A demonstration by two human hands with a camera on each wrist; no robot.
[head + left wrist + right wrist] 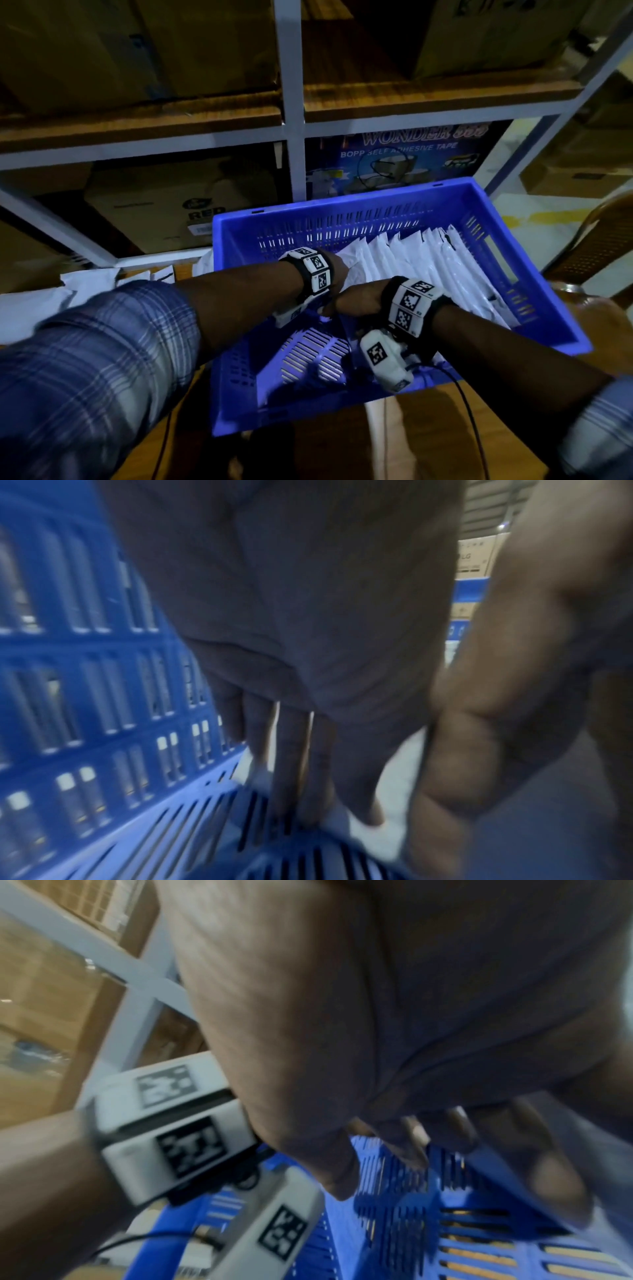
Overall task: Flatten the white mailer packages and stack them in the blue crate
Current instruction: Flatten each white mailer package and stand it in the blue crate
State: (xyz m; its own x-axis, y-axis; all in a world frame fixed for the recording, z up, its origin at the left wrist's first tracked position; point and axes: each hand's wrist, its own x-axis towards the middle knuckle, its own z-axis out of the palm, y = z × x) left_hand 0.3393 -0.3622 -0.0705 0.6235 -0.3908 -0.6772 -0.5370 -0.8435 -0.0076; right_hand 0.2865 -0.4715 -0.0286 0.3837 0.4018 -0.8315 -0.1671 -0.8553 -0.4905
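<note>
Left hand: the left hand (337, 270) is inside the crate (534, 274), fingers (291, 764) straight and pointing down along the end mailer of the row, tips near the slotted floor; it curls round nothing.
Right hand: the right hand (359, 298) is just beside the left one, at the near end of the same row; its fingers (407, 1142) are bent over the top of the white mailers, but the blur hides whether they pinch one or only press.
Wrists: each wrist carries a white band (313, 270) of black-and-white square markers, and a white camera block (385, 359) with a cable hangs under the right one.
Mailers: white mailers (428, 257) stand on edge in a leaning row that fills the right and far part of the blue crate; more mailers (37, 305) lie in a loose pile outside it, to the left.
Crate: tilted, its near-left floor bare.
Writing: a blue box (404, 157) on the lower shelf reads "WONDER" and "BOPP SELF ADHESIVE TAPE"; the carton (171, 202) beside it shows "RED"; a far carton in the left wrist view reads "LG".
Room: dim storeroom, grey metal rack (291, 102) with wooden shelves of cartons, a brown chair (603, 240) at right.
Surface: brown wood under the crate.
</note>
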